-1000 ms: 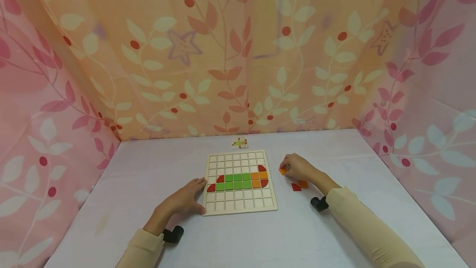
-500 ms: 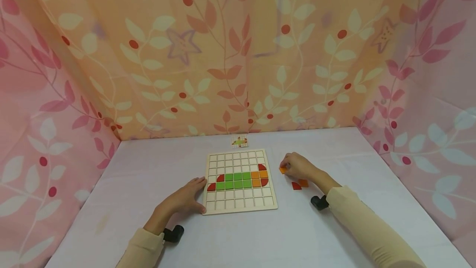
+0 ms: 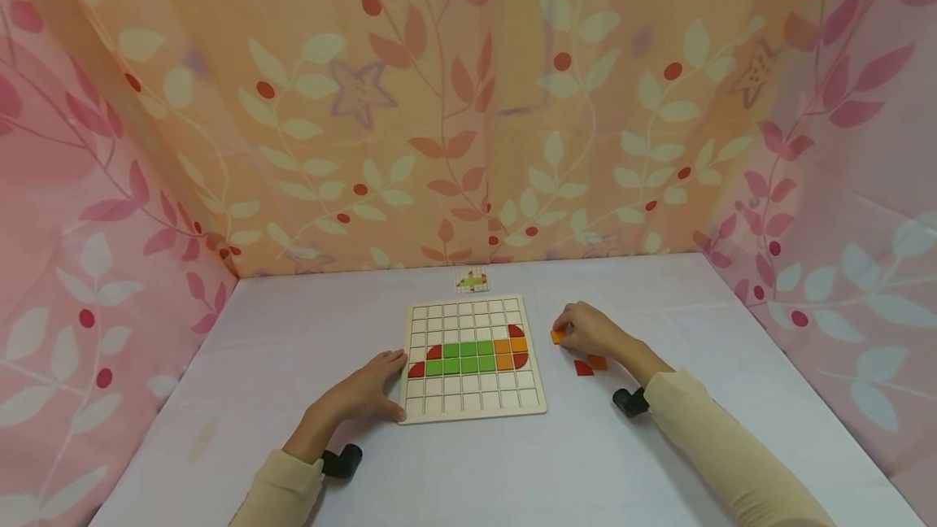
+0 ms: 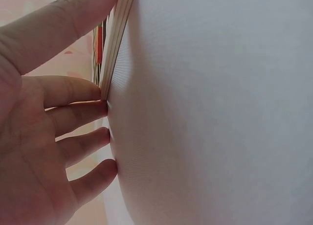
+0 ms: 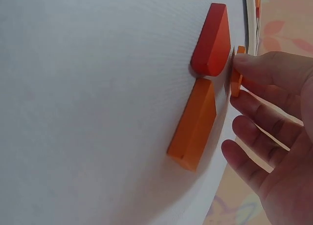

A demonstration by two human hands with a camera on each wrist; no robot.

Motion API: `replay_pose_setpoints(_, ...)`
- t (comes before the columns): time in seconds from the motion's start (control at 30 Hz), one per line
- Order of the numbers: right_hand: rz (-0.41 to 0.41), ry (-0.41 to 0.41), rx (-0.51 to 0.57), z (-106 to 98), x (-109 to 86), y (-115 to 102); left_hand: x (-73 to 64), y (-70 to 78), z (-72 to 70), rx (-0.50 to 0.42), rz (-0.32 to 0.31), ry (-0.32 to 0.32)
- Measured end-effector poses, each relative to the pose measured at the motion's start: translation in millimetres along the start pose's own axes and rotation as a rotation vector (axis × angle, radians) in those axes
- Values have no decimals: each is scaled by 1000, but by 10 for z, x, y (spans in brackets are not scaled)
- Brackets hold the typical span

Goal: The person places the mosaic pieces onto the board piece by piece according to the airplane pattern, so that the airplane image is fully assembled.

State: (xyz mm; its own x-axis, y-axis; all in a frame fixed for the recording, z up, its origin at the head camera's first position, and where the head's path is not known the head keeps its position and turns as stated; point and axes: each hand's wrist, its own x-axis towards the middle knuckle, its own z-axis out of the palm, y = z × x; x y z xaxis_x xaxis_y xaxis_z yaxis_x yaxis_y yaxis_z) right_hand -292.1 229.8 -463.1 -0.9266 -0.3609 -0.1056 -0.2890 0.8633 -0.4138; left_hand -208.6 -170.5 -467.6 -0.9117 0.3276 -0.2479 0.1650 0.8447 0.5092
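A square wooden grid board (image 3: 476, 403) lies mid-table, with green and orange square tiles and red quarter-round tiles set across its middle rows. My left hand (image 3: 366, 389) rests at the board's left edge, thumb and forefinger touching the rim. In the left wrist view its fingers (image 4: 83, 90) stretch out fairly straight, fingertips on the cloth. Right of the board, my right hand (image 3: 589, 327) pinches an orange tile (image 5: 236, 78) between thumb and fingers, just off the cloth. Closer to me, a loose red quarter-round tile (image 5: 212, 41) and another orange tile (image 5: 195, 124) lie side by side.
A small pattern card (image 3: 472, 278) lies behind the board, near the back of the white-covered table (image 3: 512, 470). Leaf-printed curtains (image 3: 439, 104) stand along the back and both sides. Black wrist cameras (image 3: 342, 460) are strapped on both wrists.
Hardly anything differs. Both hands keep their places, and the orange tile stays pinched in the right hand; the head view shifts very slightly.
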Motion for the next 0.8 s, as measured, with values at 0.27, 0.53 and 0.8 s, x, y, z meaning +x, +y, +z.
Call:
replay_pose_setpoints(0.27,-19,14,15,2,-17,0,-10,9,-1,1,-2,0)
replay_pose_setpoints(0.53,-8,15,26,-25,-11,-77,-16,20,-6,-7,-4,1)
replay_pose_setpoints(0.8,-20,2,36,-75,31,-206,-10,14,-9,-6,-3,5)
